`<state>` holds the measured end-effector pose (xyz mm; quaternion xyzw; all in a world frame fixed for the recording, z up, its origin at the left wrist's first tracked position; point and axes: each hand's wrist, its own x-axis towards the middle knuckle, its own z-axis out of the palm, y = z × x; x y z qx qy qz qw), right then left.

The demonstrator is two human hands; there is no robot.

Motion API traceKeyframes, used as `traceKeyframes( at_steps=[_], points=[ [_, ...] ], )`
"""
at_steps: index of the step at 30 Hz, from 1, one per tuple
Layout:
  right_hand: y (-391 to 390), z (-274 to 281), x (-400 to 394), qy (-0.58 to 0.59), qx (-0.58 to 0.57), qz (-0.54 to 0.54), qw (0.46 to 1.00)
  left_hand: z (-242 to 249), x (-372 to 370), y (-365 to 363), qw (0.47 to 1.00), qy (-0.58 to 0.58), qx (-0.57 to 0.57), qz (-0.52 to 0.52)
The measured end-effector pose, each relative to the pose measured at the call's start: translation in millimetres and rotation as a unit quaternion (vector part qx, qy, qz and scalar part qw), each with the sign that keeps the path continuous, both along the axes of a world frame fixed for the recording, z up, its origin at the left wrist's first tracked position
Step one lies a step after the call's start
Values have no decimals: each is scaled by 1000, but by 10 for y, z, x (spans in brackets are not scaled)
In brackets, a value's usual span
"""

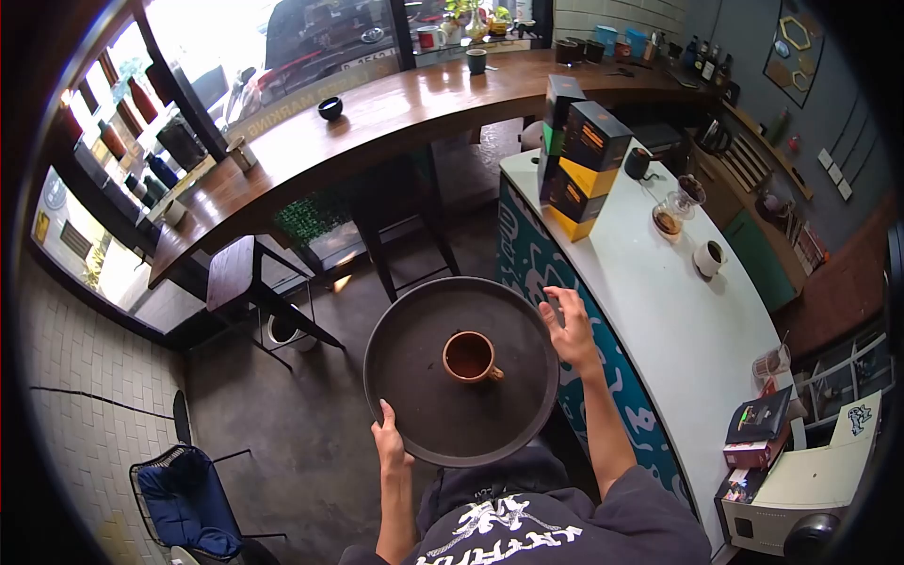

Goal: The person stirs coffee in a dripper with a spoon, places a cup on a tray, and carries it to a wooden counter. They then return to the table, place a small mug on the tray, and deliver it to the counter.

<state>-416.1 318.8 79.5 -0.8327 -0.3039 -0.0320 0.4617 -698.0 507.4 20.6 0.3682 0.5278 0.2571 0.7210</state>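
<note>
A round dark tray [414,339] is held level in front of my body. On it, near the middle, stands a brown cup [469,357] with dark liquid or a dark inside and its handle toward the lower right. My left hand [390,439] grips the tray's lower left rim, thumb on top and the other fingers hidden beneath. At the tray's upper right edge is my right hand [569,330], its fingers apart and raised beside the rim, holding nothing.
To the right runs a white counter [650,301] with stacked boxes [589,155], a glass carafe [667,221] and a white cup [708,257]. A curved wooden bar [395,108] spans the back. Stools [235,273] and a chair [188,499] stand on the left.
</note>
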Motion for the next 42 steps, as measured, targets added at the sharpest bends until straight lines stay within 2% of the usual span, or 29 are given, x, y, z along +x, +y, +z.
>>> traceKeyframes(
  at_steps=[1, 3, 4, 7, 9, 11, 14, 20, 23, 27, 29, 30, 31, 38, 42],
  points=[
    [48, -127, 62, -1, 0, 4, 1000, 3, -19, 72, 1000, -4, 3, 1],
    [170, -283, 130, 163, 31, 29, 986, 24, -26, 187, 1000, -9, 7, 5],
    [242, -363, 154, 284, 72, 59, 954, 51, -10, 244, 1000, -5, 7, 19],
    [531, -345, 154, 317, 87, 123, 936, 110, 53, 435, 999, -13, 7, 36],
    [683, -267, 166, 322, 69, 115, 937, 150, 118, 538, 999, -24, 8, 38],
    [877, -422, 311, 289, 154, 149, 933, 210, 234, 651, 999, 0, 27, 41],
    [1212, -305, 563, 289, 212, 167, 918, 372, 511, 901, 998, -21, 28, 59],
    [1776, -214, 1182, 276, 219, 185, 917, 420, 994, 1415, 992, -84, 58, 77],
    [2069, 9, 1468, 259, 213, 199, 921, 468, 1293, 1651, 988, -82, 73, 107],
    [2482, 68, 1966, 242, 204, 229, 921, 547, 1633, 1964, 984, -125, 86, 90],
    [2696, 94, 2194, 239, 215, 237, 917, 592, 1846, 2071, 983, -112, 84, 122],
    [2781, 119, 2299, 241, 188, 229, 924, 590, 1925, 2149, 981, -132, 87, 112],
    [2885, 146, 2373, 247, 215, 240, 914, 599, 1984, 2219, 979, -149, 90, 101],
    [3440, 138, 2834, 254, 216, 242, 911, 698, 2427, 2581, 976, -132, 76, 153],
    [3635, 121, 2943, 276, 197, 213, 916, 678, 2539, 2838, 978, -127, 77, 144]
  ],
)
